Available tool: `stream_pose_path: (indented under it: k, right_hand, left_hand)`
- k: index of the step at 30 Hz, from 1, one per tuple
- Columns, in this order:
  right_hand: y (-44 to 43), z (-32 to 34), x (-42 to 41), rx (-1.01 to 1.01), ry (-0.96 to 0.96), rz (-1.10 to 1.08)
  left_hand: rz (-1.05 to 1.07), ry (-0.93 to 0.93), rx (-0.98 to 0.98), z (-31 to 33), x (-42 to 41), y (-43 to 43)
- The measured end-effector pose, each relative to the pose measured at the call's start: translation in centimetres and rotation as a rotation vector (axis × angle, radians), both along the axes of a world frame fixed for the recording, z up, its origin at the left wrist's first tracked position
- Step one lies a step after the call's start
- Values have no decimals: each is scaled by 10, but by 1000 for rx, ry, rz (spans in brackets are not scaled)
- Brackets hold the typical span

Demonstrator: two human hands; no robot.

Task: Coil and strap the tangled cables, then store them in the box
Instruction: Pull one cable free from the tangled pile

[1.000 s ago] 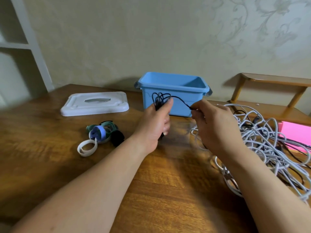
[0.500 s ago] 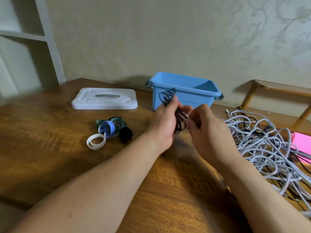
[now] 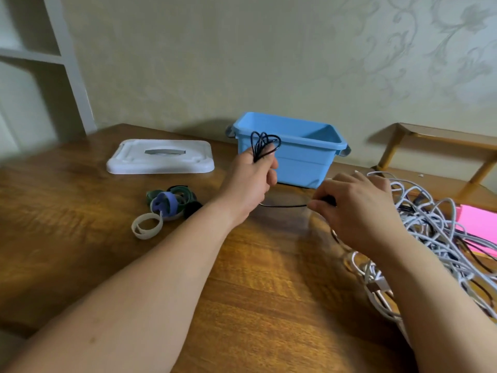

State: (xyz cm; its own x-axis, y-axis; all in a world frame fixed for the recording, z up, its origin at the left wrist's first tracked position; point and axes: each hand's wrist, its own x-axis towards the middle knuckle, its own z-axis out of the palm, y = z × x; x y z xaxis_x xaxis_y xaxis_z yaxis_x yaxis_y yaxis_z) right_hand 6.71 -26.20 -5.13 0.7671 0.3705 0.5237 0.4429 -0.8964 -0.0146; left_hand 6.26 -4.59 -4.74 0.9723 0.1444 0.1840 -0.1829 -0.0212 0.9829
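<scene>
My left hand (image 3: 251, 179) grips a bundle of thin black cable (image 3: 263, 144); its loops stick up above my fingers in front of the open blue box (image 3: 304, 154). A free length of the same cable runs low over the table to my right hand (image 3: 355, 205), which pinches it near its end. A tangled heap of white and black cables (image 3: 430, 227) lies at the right. Several rolled straps (image 3: 168, 205) in white, purple, green and black sit left of my left forearm.
The box's white lid (image 3: 161, 157) lies flat at the back left of the wooden table (image 3: 255, 292). A pink sheet (image 3: 478, 224) lies under the heap at the far right. A wooden rack (image 3: 441, 141) stands behind it, a white shelf (image 3: 67, 63) at the left wall.
My right hand has drawn away from the left, down and to the right, pulling a length of black cable taut. The left hand still holds the loops.
</scene>
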Motion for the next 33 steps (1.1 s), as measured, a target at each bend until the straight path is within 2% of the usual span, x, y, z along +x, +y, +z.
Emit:
stream_pose_path:
  k: [3,5,7,10,15,20,23,25,27,30,33]
  right_hand:
    - [3,3,-5,-39,-15,-53]
    - [6,4,-5,63,-49,-39]
    - [7,6,-5,213,0,1]
    - [8,8,-9,286,117,136]
    - [12,8,-12,385,125,226]
    - [16,7,-21,598,227,303]
    - [22,9,-22,501,299,230]
    - [28,6,-21,443,278,185]
    - [34,3,-20,520,223,185]
    - [40,1,-17,665,154,212]
    - [38,-1,-12,719,87,165]
  left_hand:
    - [-69,8,180,-4,-2,-6]
    - [-163,-10,323,-7,-6,-12]
    - [-276,1,399,-8,-12,-18]
    - [-345,12,422,-5,-19,-21]
    - [-402,9,393,0,-26,-26]
    - [-331,-50,463,-4,-28,-29]
    - [-290,-77,582,-1,-30,-25]
    - [-290,-79,667,1,-33,-23]
    - [-288,-94,704,2,-35,-24]
    - [-307,-143,668,2,-37,-28]
    - [-308,-66,624,3,-42,-30]
